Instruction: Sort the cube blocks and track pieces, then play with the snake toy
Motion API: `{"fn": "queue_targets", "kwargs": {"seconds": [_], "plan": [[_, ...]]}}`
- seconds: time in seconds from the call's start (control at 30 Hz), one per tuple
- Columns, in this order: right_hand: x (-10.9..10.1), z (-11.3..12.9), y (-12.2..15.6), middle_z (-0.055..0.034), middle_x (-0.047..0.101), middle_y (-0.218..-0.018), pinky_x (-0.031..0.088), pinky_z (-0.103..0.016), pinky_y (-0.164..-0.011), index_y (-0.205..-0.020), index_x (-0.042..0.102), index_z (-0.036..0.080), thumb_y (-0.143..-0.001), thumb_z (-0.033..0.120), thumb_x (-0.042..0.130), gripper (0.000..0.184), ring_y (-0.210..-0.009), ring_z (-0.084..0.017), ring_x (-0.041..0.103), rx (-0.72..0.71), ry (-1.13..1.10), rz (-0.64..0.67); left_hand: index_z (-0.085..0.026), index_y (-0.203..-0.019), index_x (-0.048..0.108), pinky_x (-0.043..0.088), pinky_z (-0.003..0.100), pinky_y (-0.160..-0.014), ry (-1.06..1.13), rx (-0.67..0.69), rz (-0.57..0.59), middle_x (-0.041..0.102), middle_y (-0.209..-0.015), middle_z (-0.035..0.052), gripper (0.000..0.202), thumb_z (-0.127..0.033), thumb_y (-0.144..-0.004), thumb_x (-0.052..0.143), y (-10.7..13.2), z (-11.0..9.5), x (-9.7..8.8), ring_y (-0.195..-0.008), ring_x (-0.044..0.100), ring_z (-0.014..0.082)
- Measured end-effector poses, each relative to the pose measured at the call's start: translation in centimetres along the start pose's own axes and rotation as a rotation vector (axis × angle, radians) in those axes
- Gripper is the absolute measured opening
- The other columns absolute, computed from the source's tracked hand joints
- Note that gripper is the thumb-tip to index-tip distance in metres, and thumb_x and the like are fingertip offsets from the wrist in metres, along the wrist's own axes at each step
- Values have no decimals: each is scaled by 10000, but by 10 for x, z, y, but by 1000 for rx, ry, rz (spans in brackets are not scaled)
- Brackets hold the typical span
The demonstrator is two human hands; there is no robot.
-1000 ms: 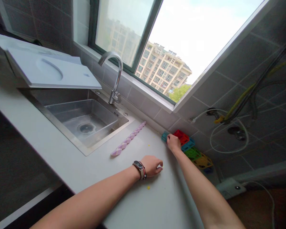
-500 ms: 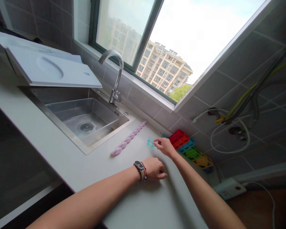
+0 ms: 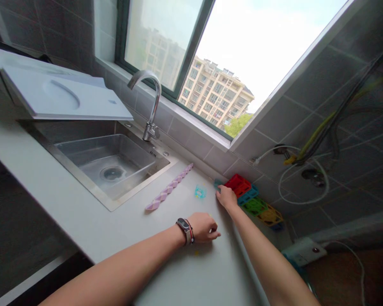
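My left hand, with a watch and cords at its wrist, rests on the counter. Its fingers are curled in, hiding whatever they may hold. Farther back, my right hand reaches beside a teal piece, its thumb and finger slightly apart with nothing seen between them. A small light-blue openwork plastic piece lies on the counter left of my right hand. To its left lies a long lilac folded strip, set diagonally beside the sink.
Red, blue, green and yellow openwork plastic pieces line the wall on the right. A steel sink with a tap lies left, partly under white boards. A white power strip sits lower right.
My right hand has left the light-blue piece, which now lies free, and moved right to the teal piece. My left hand stays curled in place. The view has shifted slightly.
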State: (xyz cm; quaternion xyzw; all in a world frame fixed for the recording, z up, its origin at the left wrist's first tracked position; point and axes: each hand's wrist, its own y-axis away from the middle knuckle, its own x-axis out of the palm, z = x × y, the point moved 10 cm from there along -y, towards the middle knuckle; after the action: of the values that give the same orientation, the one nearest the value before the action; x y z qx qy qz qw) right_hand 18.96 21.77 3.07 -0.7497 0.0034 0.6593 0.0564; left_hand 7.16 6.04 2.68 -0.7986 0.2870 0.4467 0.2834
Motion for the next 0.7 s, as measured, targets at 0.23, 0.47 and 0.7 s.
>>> {"fn": "queue_targets", "kwargs": {"seconds": [0.23, 0.47, 0.7], "plan": [[0, -3, 4, -143, 763, -1030, 526, -311, -832, -1165, 742, 227, -962, 281, 560, 278, -969, -266, 734, -30, 9, -21, -208, -813, 782, 478, 286, -583, -7, 3, -17, 767, -757, 106, 337, -442, -929, 569, 0, 2, -2, -743, 726, 249], [-6, 9, 5, -127, 645, -1317, 499, -278, -920, -1087, 768, 198, -986, 263, 501, 292, -1065, -239, 692, -138, -57, -105, -214, -801, 780, 490, 292, -591, -3, -15, -18, 768, -758, 102, 315, -439, -915, 591, 0, 3, 0, -743, 730, 255], [-5, 10, 22, -84, 681, -1270, 460, -246, -1015, -1148, 740, 187, -964, 151, 512, 294, -1123, -194, 658, -281, -158, -94, -219, -814, 778, 493, 281, -600, 19, -14, -27, 758, -729, 83, 298, -427, -920, 593, 0, 3, -3, -740, 733, 245]]}}
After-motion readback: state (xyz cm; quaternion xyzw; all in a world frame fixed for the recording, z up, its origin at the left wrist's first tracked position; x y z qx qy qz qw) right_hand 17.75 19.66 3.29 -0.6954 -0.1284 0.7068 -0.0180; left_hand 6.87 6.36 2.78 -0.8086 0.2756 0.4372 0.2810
